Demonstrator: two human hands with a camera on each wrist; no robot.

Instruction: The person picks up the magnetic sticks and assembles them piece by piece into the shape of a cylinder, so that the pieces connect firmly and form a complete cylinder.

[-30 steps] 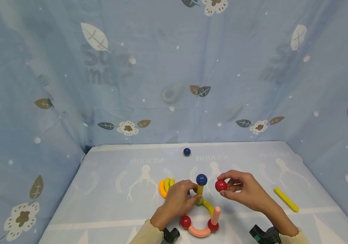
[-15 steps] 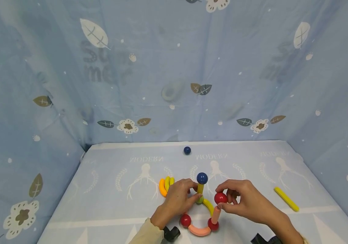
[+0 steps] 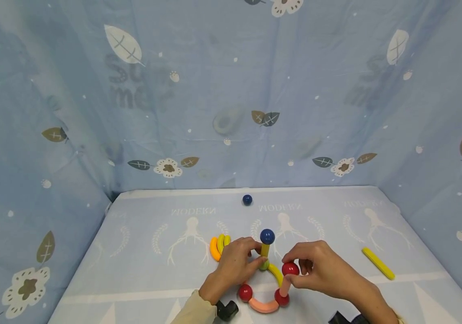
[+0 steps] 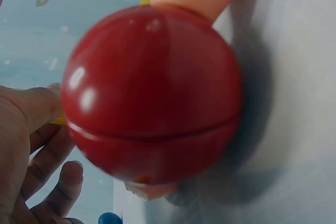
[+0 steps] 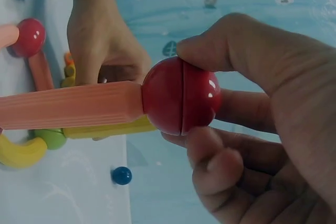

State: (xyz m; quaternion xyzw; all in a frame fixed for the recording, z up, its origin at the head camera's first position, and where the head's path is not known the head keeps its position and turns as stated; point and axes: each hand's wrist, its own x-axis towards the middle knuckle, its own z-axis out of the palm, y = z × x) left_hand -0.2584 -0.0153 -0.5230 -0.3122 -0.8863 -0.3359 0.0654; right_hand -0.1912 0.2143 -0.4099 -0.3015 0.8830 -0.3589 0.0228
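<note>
My right hand (image 3: 321, 270) pinches a red ball (image 5: 181, 95) between thumb and fingers. The ball sits on the end of an upright salmon rod (image 5: 73, 106), whose foot stands on another red ball (image 3: 281, 298). With thumb and fingers, my left hand (image 3: 236, 261) grips an upright yellow rod (image 3: 265, 250), topped by a blue ball (image 3: 267, 236). A green ball (image 3: 264, 265) lies at that rod's foot. A curved yellow piece (image 3: 275, 273), a curved salmon piece (image 3: 263, 307) and a third red ball (image 4: 152, 98) link into a ring on the table.
Curved orange (image 3: 214, 249) and yellow pieces (image 3: 221, 243) lie beyond my left hand. A loose dark blue ball (image 3: 247, 200) rests near the far table edge. To the right lies a straight yellow rod (image 3: 378, 263). A patterned blue cloth (image 3: 222, 90) hangs behind the table.
My right hand has lowered the red ball from above onto the top of the upright salmon rod. The left hand has kept its grip on the yellow rod.
</note>
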